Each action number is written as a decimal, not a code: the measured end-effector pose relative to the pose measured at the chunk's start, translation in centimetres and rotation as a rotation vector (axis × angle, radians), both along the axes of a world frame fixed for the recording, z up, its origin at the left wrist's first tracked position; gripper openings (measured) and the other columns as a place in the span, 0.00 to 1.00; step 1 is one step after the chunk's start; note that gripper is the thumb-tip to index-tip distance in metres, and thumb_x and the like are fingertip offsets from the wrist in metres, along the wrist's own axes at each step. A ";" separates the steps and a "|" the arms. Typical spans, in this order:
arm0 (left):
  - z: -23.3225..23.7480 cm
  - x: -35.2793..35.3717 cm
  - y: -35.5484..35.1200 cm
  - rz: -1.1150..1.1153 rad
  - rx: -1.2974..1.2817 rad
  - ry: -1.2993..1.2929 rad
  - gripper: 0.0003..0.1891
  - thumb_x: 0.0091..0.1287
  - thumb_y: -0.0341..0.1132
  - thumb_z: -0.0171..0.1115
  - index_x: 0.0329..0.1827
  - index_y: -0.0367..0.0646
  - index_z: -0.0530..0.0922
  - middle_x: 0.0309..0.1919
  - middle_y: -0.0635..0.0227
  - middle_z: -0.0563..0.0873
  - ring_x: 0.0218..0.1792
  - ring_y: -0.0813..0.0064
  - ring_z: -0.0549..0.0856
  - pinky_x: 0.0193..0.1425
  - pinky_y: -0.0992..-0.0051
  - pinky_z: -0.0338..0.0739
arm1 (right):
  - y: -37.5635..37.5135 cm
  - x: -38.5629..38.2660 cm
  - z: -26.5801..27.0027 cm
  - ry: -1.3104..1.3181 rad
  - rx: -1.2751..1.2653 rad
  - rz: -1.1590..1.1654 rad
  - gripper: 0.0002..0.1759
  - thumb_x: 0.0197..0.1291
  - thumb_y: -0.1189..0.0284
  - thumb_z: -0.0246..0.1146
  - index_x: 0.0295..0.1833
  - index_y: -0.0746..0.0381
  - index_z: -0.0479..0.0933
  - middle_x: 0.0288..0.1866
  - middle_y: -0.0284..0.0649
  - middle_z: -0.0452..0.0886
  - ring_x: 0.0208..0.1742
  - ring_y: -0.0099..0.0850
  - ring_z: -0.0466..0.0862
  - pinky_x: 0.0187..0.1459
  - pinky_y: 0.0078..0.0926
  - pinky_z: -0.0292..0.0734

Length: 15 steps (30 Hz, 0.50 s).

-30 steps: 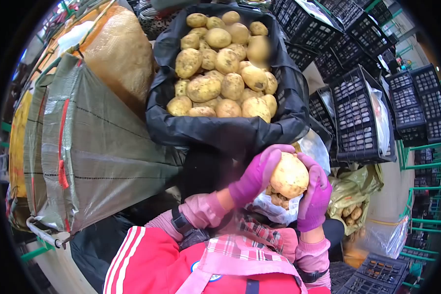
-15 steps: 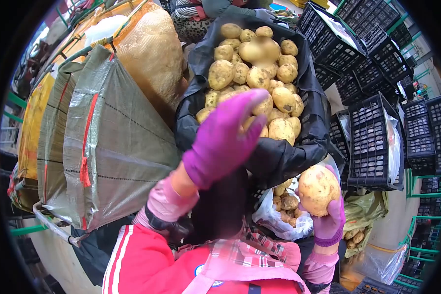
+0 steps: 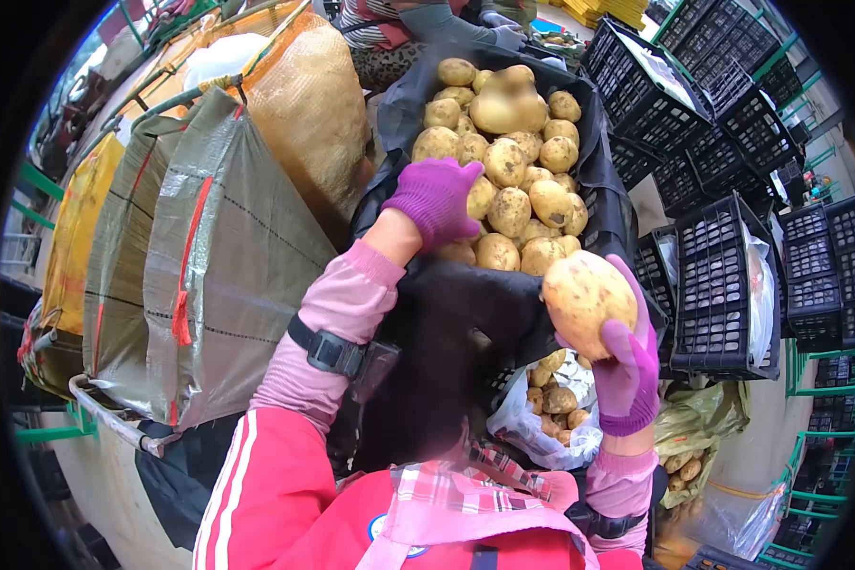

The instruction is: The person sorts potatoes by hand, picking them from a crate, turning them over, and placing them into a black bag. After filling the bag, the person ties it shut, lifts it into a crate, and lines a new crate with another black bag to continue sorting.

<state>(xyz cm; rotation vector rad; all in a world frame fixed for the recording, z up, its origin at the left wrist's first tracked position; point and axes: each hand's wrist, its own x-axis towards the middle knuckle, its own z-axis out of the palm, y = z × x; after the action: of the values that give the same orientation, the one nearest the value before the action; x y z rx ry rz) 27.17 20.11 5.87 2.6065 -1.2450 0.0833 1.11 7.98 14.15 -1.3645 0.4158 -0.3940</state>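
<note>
My right hand, in a pink-purple glove, is closed around a large pale potato and holds it up near the crate's front right corner. My left hand, gloved in purple, is down on the left side of the potato heap. Its finger and thumb curl around a potato, partly hiding it. The heap fills a crate lined with black sheeting. A lumpy potato lies on top toward the back, partly blurred.
Below the crate, a white plastic bag holds smaller potatoes. Black slatted crates stand at right, with a green sack of potatoes nearby. Large grey sacks stand close on the left. A co-worker's gloved hands are beyond the crate.
My left hand has come down from above the crate onto the potatoes at its left side. My right hand has raised the large potato forward and slightly left.
</note>
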 end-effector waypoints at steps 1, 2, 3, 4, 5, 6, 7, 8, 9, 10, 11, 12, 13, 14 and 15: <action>0.4 -0.4 0.5 0.046 -0.107 -0.045 0.41 0.51 0.53 0.75 0.69 0.49 0.73 0.50 0.55 0.85 0.53 0.55 0.85 0.56 0.58 0.80 | 0.0 1.2 -0.1 -0.027 0.050 0.020 0.50 0.54 0.57 0.72 0.77 0.69 0.60 0.68 0.51 0.74 0.67 0.40 0.79 0.66 0.35 0.76; 1.1 -0.6 1.2 0.088 -0.119 -0.050 0.39 0.54 0.55 0.72 0.69 0.49 0.74 0.49 0.54 0.84 0.51 0.55 0.85 0.54 0.57 0.81 | -0.3 2.6 -0.7 -0.051 -0.063 0.053 0.48 0.56 0.57 0.71 0.76 0.69 0.61 0.68 0.50 0.74 0.67 0.40 0.79 0.61 0.34 0.79; 1.4 -0.8 1.6 0.141 -0.082 -0.064 0.38 0.55 0.55 0.72 0.68 0.50 0.74 0.49 0.54 0.83 0.51 0.55 0.85 0.53 0.57 0.81 | -0.5 4.2 -1.4 -0.068 -0.177 0.085 0.46 0.58 0.57 0.71 0.76 0.68 0.63 0.69 0.48 0.74 0.66 0.40 0.79 0.57 0.33 0.82; 1.5 -1.3 1.9 0.195 -0.045 -0.070 0.37 0.55 0.55 0.71 0.68 0.50 0.75 0.49 0.55 0.83 0.50 0.55 0.85 0.52 0.57 0.81 | -0.5 6.1 -1.8 -0.020 -0.378 0.055 0.45 0.56 0.59 0.72 0.76 0.65 0.64 0.70 0.50 0.73 0.68 0.42 0.78 0.62 0.37 0.78; 1.5 -1.8 2.2 0.251 -0.007 -0.076 0.37 0.56 0.55 0.71 0.68 0.51 0.75 0.49 0.55 0.83 0.50 0.55 0.85 0.52 0.57 0.81 | -0.1 8.1 -2.3 0.028 -0.577 0.028 0.45 0.54 0.61 0.74 0.76 0.63 0.65 0.71 0.51 0.73 0.70 0.44 0.76 0.68 0.41 0.73; 1.1 -2.5 2.0 0.261 -0.012 -0.146 0.31 0.61 0.53 0.68 0.67 0.51 0.76 0.50 0.56 0.82 0.49 0.56 0.85 0.51 0.56 0.81 | 0.3 10.1 -3.4 0.003 -0.855 -0.035 0.42 0.56 0.62 0.72 0.75 0.61 0.66 0.71 0.53 0.72 0.69 0.49 0.76 0.68 0.43 0.72; 1.4 -2.7 2.1 0.295 0.000 -0.105 0.29 0.63 0.51 0.67 0.66 0.50 0.77 0.50 0.56 0.82 0.50 0.56 0.85 0.50 0.56 0.81 | 0.6 11.9 -4.7 -0.036 -1.136 -0.108 0.39 0.59 0.63 0.69 0.75 0.60 0.66 0.71 0.55 0.72 0.69 0.53 0.75 0.68 0.44 0.72; 1.8 -2.9 2.2 0.328 0.008 -0.066 0.27 0.64 0.50 0.65 0.65 0.50 0.77 0.50 0.57 0.82 0.50 0.56 0.85 0.50 0.55 0.81 | 0.6 13.0 -6.5 0.085 -1.279 -0.023 0.38 0.58 0.64 0.69 0.75 0.57 0.67 0.74 0.55 0.68 0.70 0.54 0.72 0.70 0.45 0.70; 2.1 -2.8 2.1 0.356 0.018 -0.023 0.25 0.66 0.49 0.64 0.65 0.50 0.78 0.50 0.57 0.82 0.50 0.57 0.85 0.50 0.55 0.81 | 1.1 14.0 -6.7 0.216 -1.415 0.061 0.38 0.58 0.64 0.68 0.74 0.55 0.67 0.76 0.56 0.65 0.72 0.56 0.69 0.72 0.46 0.67; 2.3 -2.5 2.5 0.363 0.107 0.045 0.22 0.68 0.46 0.62 0.63 0.48 0.79 0.50 0.60 0.82 0.51 0.57 0.84 0.50 0.54 0.81 | 1.7 14.2 -7.1 0.411 -1.429 0.243 0.37 0.58 0.65 0.68 0.75 0.53 0.67 0.79 0.54 0.61 0.75 0.53 0.67 0.73 0.45 0.67; 2.4 -2.4 2.6 0.347 0.106 0.021 0.23 0.67 0.45 0.63 0.63 0.48 0.79 0.52 0.59 0.82 0.53 0.57 0.84 0.54 0.54 0.80 | 1.6 14.0 -7.1 0.425 -1.395 0.253 0.37 0.59 0.65 0.67 0.75 0.52 0.67 0.79 0.54 0.61 0.75 0.53 0.67 0.73 0.45 0.67; 2.4 -2.4 2.7 0.333 0.105 0.001 0.23 0.66 0.45 0.63 0.63 0.47 0.79 0.53 0.59 0.82 0.56 0.56 0.83 0.58 0.54 0.78 | 1.9 13.8 -6.3 0.441 -1.363 0.268 0.37 0.59 0.65 0.67 0.75 0.52 0.67 0.79 0.54 0.61 0.75 0.53 0.67 0.73 0.44 0.67; 2.4 -2.3 2.8 0.320 0.104 -0.019 0.23 0.65 0.44 0.63 0.63 0.47 0.79 0.55 0.59 0.82 0.58 0.55 0.82 0.61 0.53 0.76 | 2.0 13.7 -5.7 0.456 -1.330 0.283 0.37 0.59 0.66 0.67 0.75 0.51 0.67 0.79 0.53 0.61 0.75 0.52 0.67 0.73 0.44 0.67; 1.3 -1.8 2.8 0.165 -0.023 -0.168 0.24 0.64 0.44 0.63 0.63 0.46 0.79 0.57 0.59 0.82 0.60 0.54 0.81 0.65 0.54 0.73 | 1.3 13.9 -5.5 0.458 -1.308 0.314 0.40 0.56 0.63 0.69 0.76 0.51 0.66 0.80 0.54 0.60 0.75 0.52 0.68 0.72 0.44 0.69; -0.4 -0.8 2.6 0.008 -0.151 -0.315 0.25 0.63 0.44 0.64 0.63 0.46 0.79 0.59 0.58 0.81 0.63 0.53 0.79 0.69 0.54 0.69 | 1.2 14.1 -5.5 0.471 -1.307 0.305 0.40 0.55 0.63 0.70 0.76 0.50 0.66 0.80 0.54 0.60 0.75 0.52 0.68 0.72 0.44 0.69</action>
<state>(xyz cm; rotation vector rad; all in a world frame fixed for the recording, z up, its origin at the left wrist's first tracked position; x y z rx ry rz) 26.41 22.71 5.51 2.5336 -1.2675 0.5869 15.25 9.14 8.64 -2.7811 0.3077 -0.0342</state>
